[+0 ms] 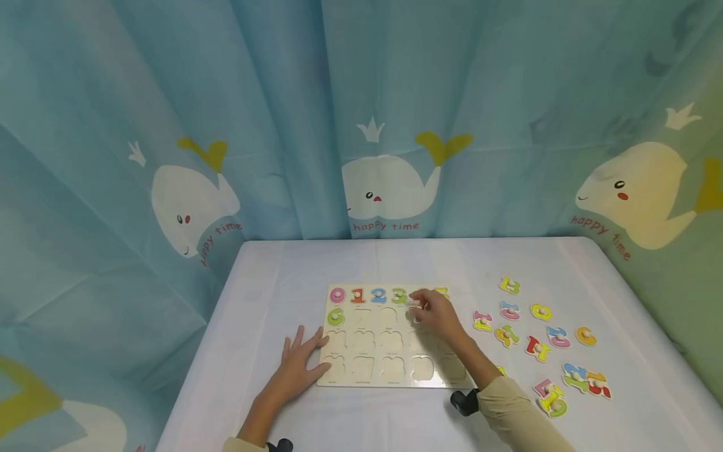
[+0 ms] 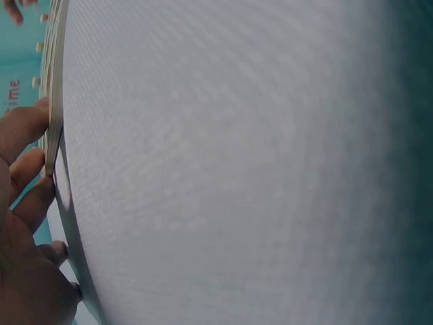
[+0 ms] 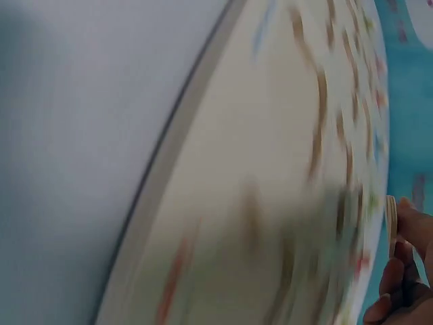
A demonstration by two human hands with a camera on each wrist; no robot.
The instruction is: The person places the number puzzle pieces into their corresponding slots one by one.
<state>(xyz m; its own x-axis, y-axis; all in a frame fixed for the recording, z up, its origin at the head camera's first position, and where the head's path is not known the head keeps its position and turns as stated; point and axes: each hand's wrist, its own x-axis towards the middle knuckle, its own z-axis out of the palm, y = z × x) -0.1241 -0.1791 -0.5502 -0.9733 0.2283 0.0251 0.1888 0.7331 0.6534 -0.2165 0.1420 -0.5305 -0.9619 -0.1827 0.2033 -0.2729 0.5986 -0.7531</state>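
Clamped between thumb and fingers of the right hand (image 1: 440, 317), over the upper right of a number board (image 1: 377, 365): a thin wooden piece (image 3: 391, 220), edge-on in the right wrist view. Cannot tell its number; from the head, largely hidden by the fingers.

Nearest, along the bottom edge: beige sleeves (image 1: 511, 408), the left one barely in frame, and black wrist devices (image 1: 465, 402), one cut off.

Left hand (image 1: 296, 364) with fingers spread apart, gripping nothing, tips against the board's left edge.

On the board, rows of shallow recesses, some behind the right hand. Seated along the top: pink 0 (image 1: 337, 295), red 1 (image 1: 358, 295), blue 2 (image 1: 378, 295), green 3 (image 1: 399, 295), then a red and a yellow piece, both partly covered; below the 0, a green 6 (image 1: 336, 316).

To the right, on the white table (image 1: 237, 351), loose number pieces (image 1: 509, 285), some overlapping, many digits hard to read, one nearly hidden by the right sleeve.

Farthest back, a blue curtain (image 1: 282, 94) with white whales (image 1: 390, 188) and "happy time", the lower-left whale cut off.
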